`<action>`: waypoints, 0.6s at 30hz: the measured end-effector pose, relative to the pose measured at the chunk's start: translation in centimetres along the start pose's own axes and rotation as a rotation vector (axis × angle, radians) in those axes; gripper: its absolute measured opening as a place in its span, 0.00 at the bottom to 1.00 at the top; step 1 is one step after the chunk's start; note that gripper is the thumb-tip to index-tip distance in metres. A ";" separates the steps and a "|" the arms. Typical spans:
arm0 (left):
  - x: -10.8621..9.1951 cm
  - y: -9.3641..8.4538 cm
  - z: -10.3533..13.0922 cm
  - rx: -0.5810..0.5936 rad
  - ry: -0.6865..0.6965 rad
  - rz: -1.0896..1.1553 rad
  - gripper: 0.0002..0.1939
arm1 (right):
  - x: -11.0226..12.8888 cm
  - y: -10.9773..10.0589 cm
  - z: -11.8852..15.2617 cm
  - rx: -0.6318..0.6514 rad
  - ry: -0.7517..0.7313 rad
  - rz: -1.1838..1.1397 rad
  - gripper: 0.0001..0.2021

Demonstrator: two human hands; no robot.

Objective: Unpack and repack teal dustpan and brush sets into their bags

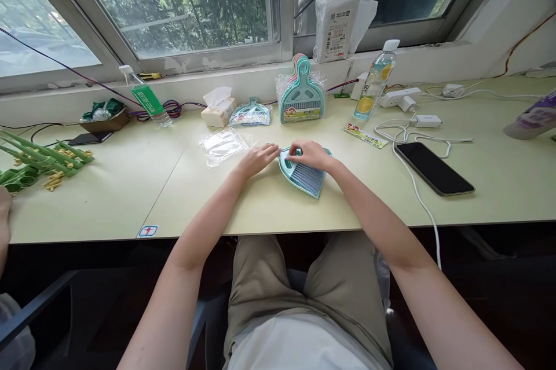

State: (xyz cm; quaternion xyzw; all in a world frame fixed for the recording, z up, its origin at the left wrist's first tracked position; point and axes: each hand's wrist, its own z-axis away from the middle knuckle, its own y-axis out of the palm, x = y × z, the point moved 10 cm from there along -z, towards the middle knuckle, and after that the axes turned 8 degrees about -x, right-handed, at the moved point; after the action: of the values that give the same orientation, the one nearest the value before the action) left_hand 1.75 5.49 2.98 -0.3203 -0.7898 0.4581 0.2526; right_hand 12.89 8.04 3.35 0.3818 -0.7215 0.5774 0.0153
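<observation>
A small teal dustpan (284,171) lies on the table in front of me, with a grey-bristled hand brush (307,178) nested in it. My left hand (260,160) rests at the dustpan's left end, its fingers together on the edge there. Over the top of the set, my right hand (310,156) is closed with bent fingers on the brush's teal handle part; the fingers hide some of it. Clear plastic bags (223,146) lie just beyond my left hand. A yellow printed label card (364,135) lies to the right, apart from both hands.
Behind stand stacked dustpan sets (302,92), a bagged set (251,113), a tissue pack (218,109) and two bottles (150,101) (376,80). A phone (434,167) and white cables (410,138) lie right. Green stalks (47,158) and another person's arm (4,219) are left.
</observation>
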 end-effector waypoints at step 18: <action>-0.4 -0.9 -0.1 -0.077 0.007 -0.009 0.19 | 0.7 -1.5 0.4 -0.032 0.026 0.114 0.09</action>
State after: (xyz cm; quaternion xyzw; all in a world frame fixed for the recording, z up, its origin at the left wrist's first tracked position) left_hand 1.89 4.91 3.78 -0.3278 -0.8074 0.4250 0.2449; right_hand 13.45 7.28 4.79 0.3321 -0.7511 0.5705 -0.0021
